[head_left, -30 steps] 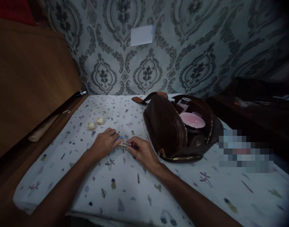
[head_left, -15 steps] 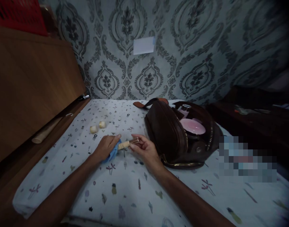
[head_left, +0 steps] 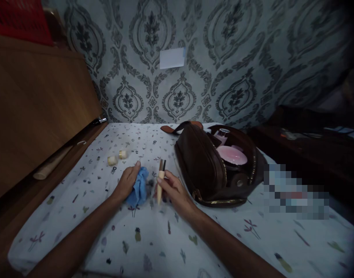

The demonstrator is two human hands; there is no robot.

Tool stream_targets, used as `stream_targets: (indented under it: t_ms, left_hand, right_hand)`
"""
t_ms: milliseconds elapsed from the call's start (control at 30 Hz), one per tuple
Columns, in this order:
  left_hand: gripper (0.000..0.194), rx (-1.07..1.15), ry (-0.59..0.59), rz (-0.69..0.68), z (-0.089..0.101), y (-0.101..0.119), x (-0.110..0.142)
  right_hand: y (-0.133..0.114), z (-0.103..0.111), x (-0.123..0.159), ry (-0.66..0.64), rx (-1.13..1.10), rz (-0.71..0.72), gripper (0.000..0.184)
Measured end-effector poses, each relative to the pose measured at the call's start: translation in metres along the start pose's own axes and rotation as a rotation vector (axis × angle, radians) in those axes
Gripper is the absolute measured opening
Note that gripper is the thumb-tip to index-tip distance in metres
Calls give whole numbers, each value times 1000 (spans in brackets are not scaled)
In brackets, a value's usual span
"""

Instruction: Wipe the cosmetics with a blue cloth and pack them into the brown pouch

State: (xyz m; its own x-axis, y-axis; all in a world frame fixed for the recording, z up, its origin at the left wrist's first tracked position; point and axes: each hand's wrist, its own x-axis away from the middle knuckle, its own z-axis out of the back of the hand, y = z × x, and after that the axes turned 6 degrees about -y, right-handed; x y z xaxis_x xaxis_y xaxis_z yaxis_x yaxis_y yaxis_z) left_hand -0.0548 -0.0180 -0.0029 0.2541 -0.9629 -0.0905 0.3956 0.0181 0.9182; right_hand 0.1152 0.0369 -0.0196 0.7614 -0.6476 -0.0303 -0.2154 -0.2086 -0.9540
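Observation:
My left hand [head_left: 127, 180] grips a crumpled blue cloth [head_left: 140, 187] just above the patterned sheet. In my right hand [head_left: 175, 190], fingers pinch a slim beige cosmetic tube [head_left: 161, 174] with a shiny metallic cap. The tube stands nearly upright, cap at the top, a small gap to the right of the cloth. Two small whitish jars with gold bands, the nearer jar [head_left: 112, 160] and the farther jar [head_left: 123, 154], rest beyond my left hand. To the right of my right hand sits an open dark brown leather bag [head_left: 194, 158].
Inside the bag lie a pink oval case [head_left: 231, 155] and a bottle with a silvery cap [head_left: 223, 133]. A wooden cabinet [head_left: 41, 108] borders the left side. Patterned wallpaper with a white card [head_left: 172, 58] rises behind. A blurred-out item [head_left: 295, 193] lies at right.
The tube has come away from the cloth and swung from lying sideways to nearly upright in my right hand. My left hand has shifted slightly left, still with the cloth.

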Motion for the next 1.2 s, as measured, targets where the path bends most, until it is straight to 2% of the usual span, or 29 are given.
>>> stream_targets:
  t_ms: [100, 167, 233, 333, 467, 633, 767, 867, 967, 1100, 1200]
  left_hand:
    - [53, 6, 148, -40, -2, 0, 0]
    - [48, -8, 177, -91, -3, 2, 1]
    - [44, -38, 90, -146, -3, 4, 3]
    - [36, -133, -54, -230, -1, 5, 4]
    - [35, -234, -90, -271, 3, 3, 2]
    - [39, -299, -61, -235, 4, 1, 1]
    - [41, -333, -28, -212, 3, 2, 2]
    - [41, -333, -3, -197, 3, 3, 2]
    - [41, -308, 41, -205, 4, 3, 1]
    - [41, -276, 87, -222, 8, 4, 2]
    - [40, -277, 96, -227, 9, 5, 2]
  right_hand:
    - [-2, -1, 2, -44, 68, -70, 44]
    - [-4, -1, 3, -82, 115, -73, 47]
    - [-5, -1, 3, -103, 118, -88, 48]
    - [-6, 0, 3, -122, 93, -185, 49]
    - [0, 2, 0, -162, 165, -233, 47]
    - [5, 1, 2, -163, 347, -122, 31]
    - [3, 0, 8, -61, 734, 77, 11]
    - [2, 2, 10, -24, 885, 106, 15]
    - [0, 3, 8, -61, 780, 44, 33]
    - [-1, 5, 4, -119, 431, -93, 53]
    - [0, 8, 1, -145, 261, -169, 56]
